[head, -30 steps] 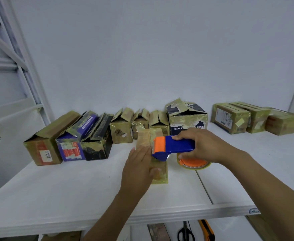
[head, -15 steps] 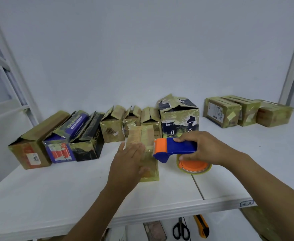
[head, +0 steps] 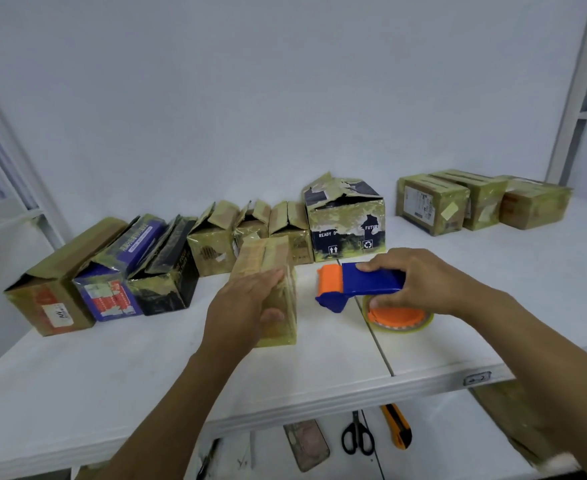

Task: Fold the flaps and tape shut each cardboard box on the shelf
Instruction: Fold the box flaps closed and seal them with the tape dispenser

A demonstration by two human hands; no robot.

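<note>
A narrow tape-wrapped cardboard box (head: 278, 258) stands near the middle of the white shelf (head: 112, 368). My left hand (head: 247, 306) grips it from the near side, fingers over its top and thumb on its right face. My right hand (head: 420, 282) holds a blue and orange tape dispenser (head: 358, 285) just right of the box, apart from it, with the orange tape roll (head: 399, 317) hanging under the hand. Behind stands a row of boxes with raised flaps (head: 250, 233).
A large printed box (head: 347, 230) stands at the back centre. Three taped boxes (head: 482, 202) sit at the back right, three long boxes (head: 105, 271) at the left. On the lower shelf lie scissors (head: 358, 436), a yellow utility knife (head: 397, 429) and a phone (head: 306, 445).
My left hand has turned the narrow box and now grips it from the side instead of lying flat on top. The dispenser has drawn off the box to the right.
</note>
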